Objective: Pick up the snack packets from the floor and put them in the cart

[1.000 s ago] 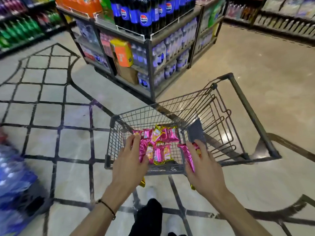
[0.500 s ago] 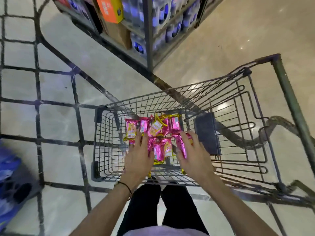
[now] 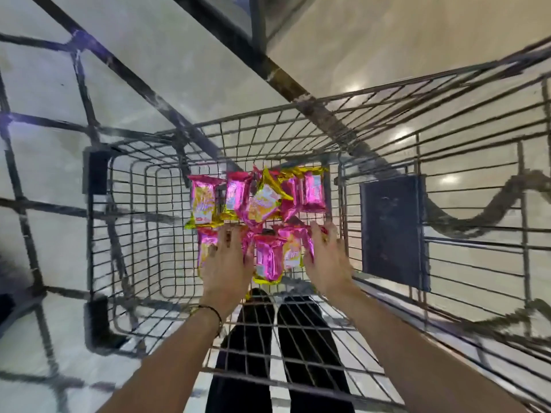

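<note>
- Snack packets [image 3: 262, 204]: glossy pink and yellow foil pouches, rectangular with crimped ends, lying in a loose cluster on the wire floor of the cart. Most have their long axis running away from the viewer; one in the far row [image 3: 265, 201] sits turned on the diagonal.
- Left hand [image 3: 225, 262]: palm down, fingers spread, resting flat on the nearer packets at the left of the cluster.
- Right hand [image 3: 326, 257]: palm down, fingers spread, at the cluster's right edge; whether it pinches a packet cannot be told.
- Cart [image 3: 98, 204]: grey wire mesh basket. Bare mesh lies open left of the packets; on the right they lie near a wire partition, and a dark flat panel [image 3: 393, 231] stands beyond it.
- Floor [image 3: 208, 70]: pale, polished, reflective, crossed by dark inlaid lines.
- Dark trouser legs [image 3: 280, 338] show through the mesh below the hands.
</note>
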`<state>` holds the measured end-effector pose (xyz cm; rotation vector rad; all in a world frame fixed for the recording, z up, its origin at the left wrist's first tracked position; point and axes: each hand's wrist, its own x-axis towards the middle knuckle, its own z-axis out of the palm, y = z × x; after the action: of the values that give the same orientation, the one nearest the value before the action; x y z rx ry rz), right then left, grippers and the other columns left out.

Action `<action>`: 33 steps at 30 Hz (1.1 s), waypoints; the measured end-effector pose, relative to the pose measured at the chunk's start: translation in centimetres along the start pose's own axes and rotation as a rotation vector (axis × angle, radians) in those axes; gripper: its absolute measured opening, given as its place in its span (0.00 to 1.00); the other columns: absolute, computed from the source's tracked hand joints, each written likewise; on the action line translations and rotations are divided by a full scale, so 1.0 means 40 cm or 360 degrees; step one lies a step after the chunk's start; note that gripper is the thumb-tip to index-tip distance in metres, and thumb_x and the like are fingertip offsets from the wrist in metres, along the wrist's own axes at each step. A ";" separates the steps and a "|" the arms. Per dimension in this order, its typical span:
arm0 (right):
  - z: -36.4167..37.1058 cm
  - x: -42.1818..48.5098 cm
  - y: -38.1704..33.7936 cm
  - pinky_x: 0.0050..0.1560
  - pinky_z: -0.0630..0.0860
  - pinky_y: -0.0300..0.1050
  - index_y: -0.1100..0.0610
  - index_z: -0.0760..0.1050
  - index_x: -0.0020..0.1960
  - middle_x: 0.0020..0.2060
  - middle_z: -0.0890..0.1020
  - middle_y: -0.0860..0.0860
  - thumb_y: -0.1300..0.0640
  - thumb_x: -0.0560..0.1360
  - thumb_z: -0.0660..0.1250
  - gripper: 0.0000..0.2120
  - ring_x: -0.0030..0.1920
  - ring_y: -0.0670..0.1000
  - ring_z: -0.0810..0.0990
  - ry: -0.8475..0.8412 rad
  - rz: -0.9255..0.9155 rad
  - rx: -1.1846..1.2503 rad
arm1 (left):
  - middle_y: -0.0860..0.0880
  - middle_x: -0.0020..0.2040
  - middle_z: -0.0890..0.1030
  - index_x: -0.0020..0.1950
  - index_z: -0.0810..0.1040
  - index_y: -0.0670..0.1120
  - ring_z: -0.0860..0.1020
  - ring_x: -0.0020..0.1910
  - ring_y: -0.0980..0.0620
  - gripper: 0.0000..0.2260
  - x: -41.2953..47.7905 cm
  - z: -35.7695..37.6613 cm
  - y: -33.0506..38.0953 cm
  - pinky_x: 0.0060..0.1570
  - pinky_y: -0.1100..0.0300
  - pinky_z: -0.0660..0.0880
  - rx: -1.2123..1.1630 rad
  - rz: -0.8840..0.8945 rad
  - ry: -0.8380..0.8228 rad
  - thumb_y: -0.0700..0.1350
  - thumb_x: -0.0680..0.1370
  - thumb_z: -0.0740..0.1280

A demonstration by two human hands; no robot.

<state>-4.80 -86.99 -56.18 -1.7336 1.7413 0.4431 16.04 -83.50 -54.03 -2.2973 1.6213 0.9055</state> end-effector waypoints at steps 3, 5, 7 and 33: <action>0.065 0.073 0.017 0.61 0.78 0.59 0.52 0.57 0.79 0.78 0.55 0.59 0.54 0.79 0.67 0.33 0.69 0.65 0.70 0.0163 0.0039 0.0084 | 0.45 0.77 0.59 0.76 0.57 0.51 0.73 0.65 0.35 0.25 0.049 0.062 -0.011 0.45 0.43 0.79 0.0033 -0.0068 -0.0032 0.55 0.82 0.61; 0.102 0.110 0.024 0.59 0.79 0.59 0.53 0.58 0.78 0.76 0.56 0.60 0.55 0.79 0.68 0.32 0.68 0.66 0.71 0.0248 0.0078 0.0143 | 0.45 0.80 0.56 0.79 0.54 0.52 0.71 0.69 0.35 0.28 0.075 0.097 -0.021 0.46 0.43 0.80 0.0074 -0.0098 -0.0072 0.56 0.82 0.61; 0.134 0.139 0.030 0.58 0.78 0.59 0.54 0.58 0.78 0.76 0.56 0.61 0.54 0.79 0.67 0.32 0.68 0.67 0.70 0.0274 0.0113 0.0151 | 0.45 0.81 0.53 0.80 0.53 0.52 0.68 0.72 0.35 0.29 0.094 0.123 -0.025 0.48 0.42 0.80 0.0102 -0.0130 -0.0087 0.57 0.83 0.60; -0.375 -0.288 -0.191 0.70 0.68 0.63 0.55 0.59 0.79 0.78 0.63 0.56 0.51 0.83 0.56 0.26 0.75 0.62 0.62 0.0656 -0.0644 -0.0298 | 0.44 0.77 0.68 0.80 0.60 0.48 0.67 0.73 0.36 0.31 -0.229 -0.382 0.006 0.68 0.38 0.68 -0.0052 0.0202 0.0366 0.57 0.78 0.58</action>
<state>-1.06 -88.36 -36.18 -2.3784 1.5848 0.0716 19.49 -83.68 -36.58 -2.4198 1.8762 0.7188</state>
